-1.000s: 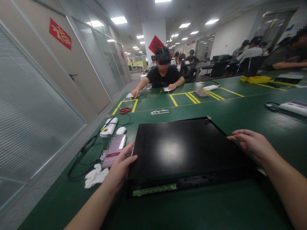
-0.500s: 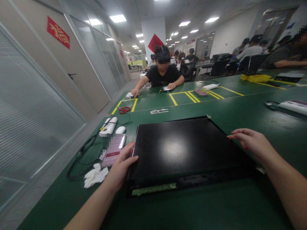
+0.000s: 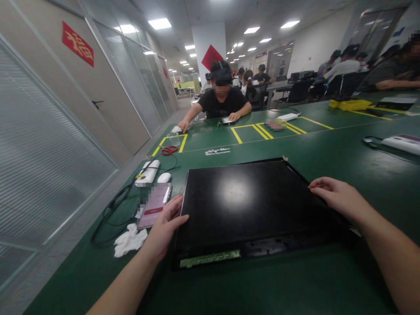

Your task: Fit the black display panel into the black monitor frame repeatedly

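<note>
Panel: the glossy black rectangular panel point(image 3: 249, 205) lay flat on the green counter point(image 3: 262, 288), near centre.
Left hand: the left hand point(image 3: 164, 229) clasped its left edge, thumb on top.
Right hand: the right hand point(image 3: 334, 199) rested on its right edge, fingers curled; grip unclear.
Left side: a pink-screened phone point(image 3: 154, 204) and a crumpled white cloth point(image 3: 129, 240).

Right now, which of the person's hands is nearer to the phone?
Left. The left hand sits at the black panel's left edge, just beside the phone; the right hand is at the panel's right edge, the whole panel away.
</note>
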The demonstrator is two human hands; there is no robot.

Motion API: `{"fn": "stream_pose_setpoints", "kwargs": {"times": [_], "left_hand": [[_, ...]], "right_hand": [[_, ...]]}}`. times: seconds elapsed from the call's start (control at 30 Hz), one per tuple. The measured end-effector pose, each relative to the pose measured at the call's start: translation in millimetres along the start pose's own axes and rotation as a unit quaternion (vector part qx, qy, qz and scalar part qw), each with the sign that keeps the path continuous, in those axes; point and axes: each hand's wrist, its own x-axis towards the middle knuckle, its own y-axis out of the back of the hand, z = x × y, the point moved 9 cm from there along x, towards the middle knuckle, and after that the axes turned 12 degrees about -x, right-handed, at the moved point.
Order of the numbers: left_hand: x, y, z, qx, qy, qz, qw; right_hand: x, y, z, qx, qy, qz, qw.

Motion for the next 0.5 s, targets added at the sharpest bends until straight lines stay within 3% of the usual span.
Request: {"fn": "stream_pose_setpoints", "kwargs": {"times": [0.1, 0.5], "left_hand": [[0.3, 0.4, 0.3, -0.002, -0.004, 0.001, 1.0], [-1.5, -2.0, 4.8, 0.013, -0.007, 0.004, 1.0]], "right_hand": [[1.5, -1.2, -1.6, -0.058, 0.011, -0.008, 0.998], [-1.0, -0.4, -7.2, -0.079, 0.007, -0.023, 0.997]]}}
